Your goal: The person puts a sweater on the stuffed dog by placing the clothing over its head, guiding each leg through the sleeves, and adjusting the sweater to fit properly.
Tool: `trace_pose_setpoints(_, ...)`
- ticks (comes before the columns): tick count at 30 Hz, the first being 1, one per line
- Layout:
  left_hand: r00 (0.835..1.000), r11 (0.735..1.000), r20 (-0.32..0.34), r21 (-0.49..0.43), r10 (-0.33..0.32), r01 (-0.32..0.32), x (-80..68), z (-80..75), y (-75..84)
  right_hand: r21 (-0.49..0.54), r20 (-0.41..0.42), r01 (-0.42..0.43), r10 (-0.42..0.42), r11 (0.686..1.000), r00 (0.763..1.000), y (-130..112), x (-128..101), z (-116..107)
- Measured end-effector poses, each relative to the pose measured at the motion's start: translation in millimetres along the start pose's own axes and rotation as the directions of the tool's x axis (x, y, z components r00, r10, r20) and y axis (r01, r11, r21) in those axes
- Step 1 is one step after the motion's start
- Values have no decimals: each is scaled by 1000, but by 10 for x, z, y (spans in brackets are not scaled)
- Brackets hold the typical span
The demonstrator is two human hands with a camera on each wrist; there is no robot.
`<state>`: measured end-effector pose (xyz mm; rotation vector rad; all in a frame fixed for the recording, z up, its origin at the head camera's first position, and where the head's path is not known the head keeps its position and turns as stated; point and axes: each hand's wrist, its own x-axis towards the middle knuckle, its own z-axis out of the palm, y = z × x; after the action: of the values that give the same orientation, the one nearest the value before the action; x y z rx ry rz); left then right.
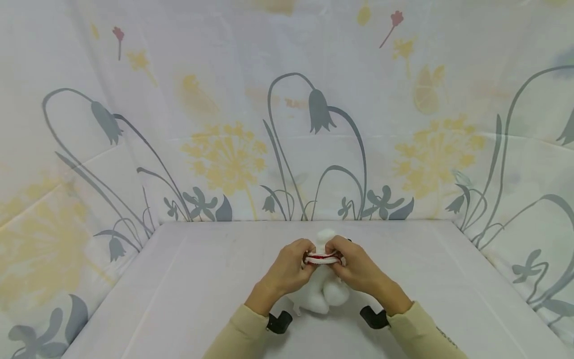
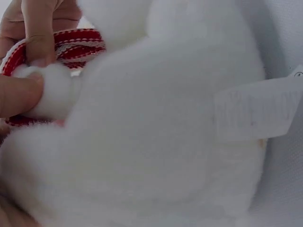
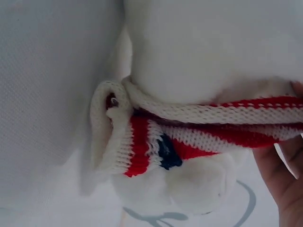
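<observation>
A white plush toy (image 1: 316, 299) lies on the table under both hands, with a white fabric label (image 2: 255, 111) sticking out from its body. A small striped knitted garment (image 1: 322, 259) in red, white and dark blue is bunched across it. My left hand (image 1: 287, 267) grips the garment at its left end; in the left wrist view its fingertips also press a stubby plush limb (image 2: 59, 90) inside the knitted loop. At the other end, my right hand (image 1: 358, 267) holds the garment, fingers along the red edge. A folded white cuff (image 3: 111, 127) hangs free in the right wrist view.
Black wrist mounts (image 1: 280, 322) are strapped at both wrists, close to the toy's lower end. The table (image 1: 202, 279) has a pale cover. Flower-printed cloth (image 1: 233, 89) hangs behind it and along both sides.
</observation>
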<state>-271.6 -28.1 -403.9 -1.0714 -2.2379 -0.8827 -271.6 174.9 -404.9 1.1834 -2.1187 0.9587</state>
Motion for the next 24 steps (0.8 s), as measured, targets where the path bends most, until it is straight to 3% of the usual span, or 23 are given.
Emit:
trace_pose_setpoints(4,999,1000,-51,12,-18,19,-15,20,-8,-88,-35,46,-50,995,998,5,8,33)
trace_pose_setpoints(7,995,999,-91,18,-35,36,-22,35,-17,-88,-20,39,-41,995,999,-10,14,18)
trace_pose_setpoints(12,991,997,-126,48,-48,54,-20,61,-31,33,25,-73,72,997,997,-57,12,-56)
trace_pose_setpoints(17,989,998,-143,55,-30,39,-22,57,-25,40,-19,-180,180,983,983,-59,24,-84)
trace_pose_setpoints(19,991,999,-129,36,-24,29,-14,55,-21,23,-27,-232,233,972,972,-53,23,-95)
trace_pose_setpoints(24,990,999,-142,51,25,-18,-16,64,-18,31,52,-371,369,928,928,-69,23,-122)
